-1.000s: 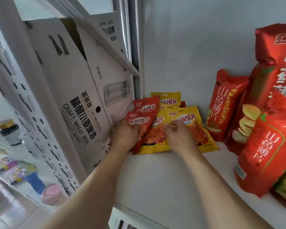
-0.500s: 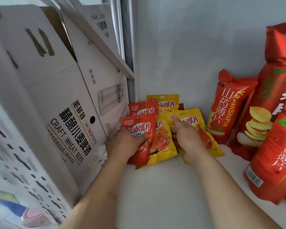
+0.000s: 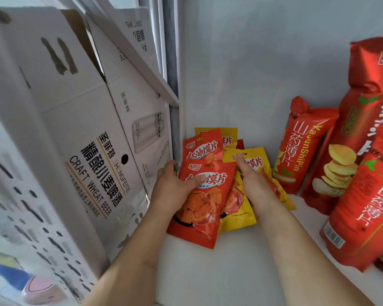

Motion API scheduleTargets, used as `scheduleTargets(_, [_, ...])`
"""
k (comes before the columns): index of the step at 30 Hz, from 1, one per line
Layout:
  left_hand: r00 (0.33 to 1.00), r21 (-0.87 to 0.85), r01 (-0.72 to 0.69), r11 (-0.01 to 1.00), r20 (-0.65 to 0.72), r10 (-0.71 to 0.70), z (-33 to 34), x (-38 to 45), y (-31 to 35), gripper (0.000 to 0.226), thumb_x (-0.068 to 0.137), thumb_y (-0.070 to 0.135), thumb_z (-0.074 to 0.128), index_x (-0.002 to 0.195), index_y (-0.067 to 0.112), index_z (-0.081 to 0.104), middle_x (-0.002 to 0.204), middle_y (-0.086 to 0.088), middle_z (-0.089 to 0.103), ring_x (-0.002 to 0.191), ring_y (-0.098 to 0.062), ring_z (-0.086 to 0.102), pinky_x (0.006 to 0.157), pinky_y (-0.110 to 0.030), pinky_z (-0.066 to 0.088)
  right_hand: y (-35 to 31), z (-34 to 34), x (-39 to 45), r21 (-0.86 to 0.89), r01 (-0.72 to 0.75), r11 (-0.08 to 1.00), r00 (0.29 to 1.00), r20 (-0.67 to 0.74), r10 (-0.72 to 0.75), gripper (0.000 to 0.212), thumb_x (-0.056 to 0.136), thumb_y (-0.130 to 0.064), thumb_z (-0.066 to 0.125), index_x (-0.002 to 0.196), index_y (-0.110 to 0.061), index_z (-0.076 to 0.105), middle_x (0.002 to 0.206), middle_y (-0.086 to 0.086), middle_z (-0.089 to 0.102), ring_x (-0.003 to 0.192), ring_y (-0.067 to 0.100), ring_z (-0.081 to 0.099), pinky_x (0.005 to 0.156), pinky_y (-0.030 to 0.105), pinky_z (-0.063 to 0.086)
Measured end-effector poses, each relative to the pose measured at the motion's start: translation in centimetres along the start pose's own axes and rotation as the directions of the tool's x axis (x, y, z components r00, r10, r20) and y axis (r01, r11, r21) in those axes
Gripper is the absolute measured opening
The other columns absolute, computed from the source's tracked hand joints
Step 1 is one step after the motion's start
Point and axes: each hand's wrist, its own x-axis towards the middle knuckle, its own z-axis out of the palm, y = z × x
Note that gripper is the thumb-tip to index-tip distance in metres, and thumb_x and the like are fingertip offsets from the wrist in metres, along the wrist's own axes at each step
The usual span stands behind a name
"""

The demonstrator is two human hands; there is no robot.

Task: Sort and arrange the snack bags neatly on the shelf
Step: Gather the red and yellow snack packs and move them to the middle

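Two hands are sorting small snack packets in the white shelf's (image 3: 230, 272) left rear corner.
The left hand (image 3: 175, 191) is gripping the front glossy red packet (image 3: 206, 208), thumb across its face; the right hand (image 3: 252, 180) is curling around a yellow foil packet (image 3: 260, 161) beside it.

At centre frame your left hand (image 3: 175, 191) holds a red snack bag (image 3: 206, 206) of glossy plastic film that catches light. The yellow bags (image 3: 239, 217) beside it are the same shiny film. At right, the tall red chip bags (image 3: 305, 146) look slick and crinkled. The shelf (image 3: 230, 272) is smooth, matt white. At left, the cardboard box (image 3: 75, 120) is matt printed paperboard.
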Motion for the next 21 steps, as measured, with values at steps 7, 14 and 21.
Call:
scheduleTargets(7, [0.984,-0.294,0.112,0.949,0.166,-0.064,0.0,0.4,0.4,0.067,0.078,0.044,0.082,0.131,0.028,0.045,0.117,0.006,0.066,0.099,-0.015,0.069,0.083,-0.032,0.057,0.8,-0.3,-0.1,0.065,0.095,0.993,0.995,0.016,-0.096,0.073,0.072,-0.078,0.061,0.121,-0.024,0.069,0.110,-0.002,0.075,0.103,0.023,0.071,0.099,0.049,0.052])
scheduleTargets(14, [0.982,-0.535,0.159,0.830,0.171,-0.078,0.1,1.3,0.0,0.057,0.071,0.014,0.089,0.118,0.021,0.059,0.105,-0.003,0.076,0.088,-0.021,0.076,0.075,-0.037,0.063,1.0,-0.3,-0.2,0.026,0.130,0.991,0.991,-0.029,-0.130,0.052,0.087,-0.062,0.059,0.120,-0.022,0.069,0.109,-0.004,0.075,0.103,0.018,0.070,0.100,0.044,0.051])
scheduleTargets(21, [0.972,-0.614,0.224,0.757,0.198,-0.127,-0.2,1.6,-0.2,0.034,0.080,0.013,0.082,0.112,0.016,0.069,0.098,-0.009,0.079,0.086,-0.029,0.077,0.079,-0.043,0.063,1.4,-0.2,0.1,0.118,0.057,0.991,0.998,0.012,-0.059,0.087,0.057,-0.083,0.069,0.124,-0.027,0.067,0.115,-0.003,0.073,0.110,0.022,0.068,0.102,0.050,0.049])
